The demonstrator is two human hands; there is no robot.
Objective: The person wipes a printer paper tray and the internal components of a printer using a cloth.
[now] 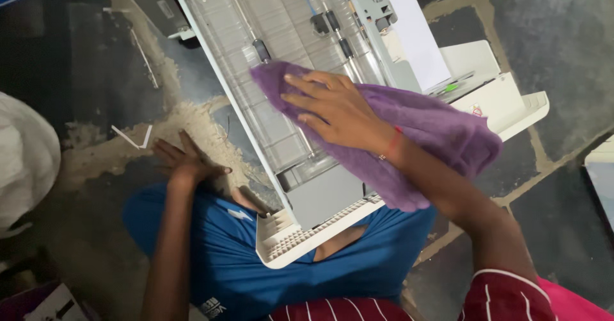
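**Purple cloth pressed flat on an opened printer**

Down on the stone floor [563, 46], a person sits with an opened white printer [307, 193] propped across the lap, its near edge resting on blue shorts [217, 257]. Over the machine's clear ribbed plastic panel [256, 33] lies a purple towel [422, 135], bunched and draped from the panel's middle out past the right side of the casing. The right hand [336, 113] lies on top of that towel with its fingers [307, 81] spread flat and pointing toward the far left; the grip is apart, pressing palm-down on the cloth and not closed around it. A thin red thread [393, 145] circles that wrist.

The left hand [185, 161] is off the machine entirely. It rests on the floor just beside the printer's left edge, fingers splayed, on a pale patch of rough cement [192, 123] between the dark slabs; its grip is likewise apart and holds nothing.

Grey rubber rollers [262, 49] on thin metal rods show through the panel just above the towel. A white paper tray [505, 97] juts from the right side of the printer, with a small green tab [452, 87] near it. A bent white strip [131, 137] lies on the floor near the left hand, and a white bundle [25, 161] sits at the left border. A maroon striped sleeve [505, 295] covers the upper right arm.
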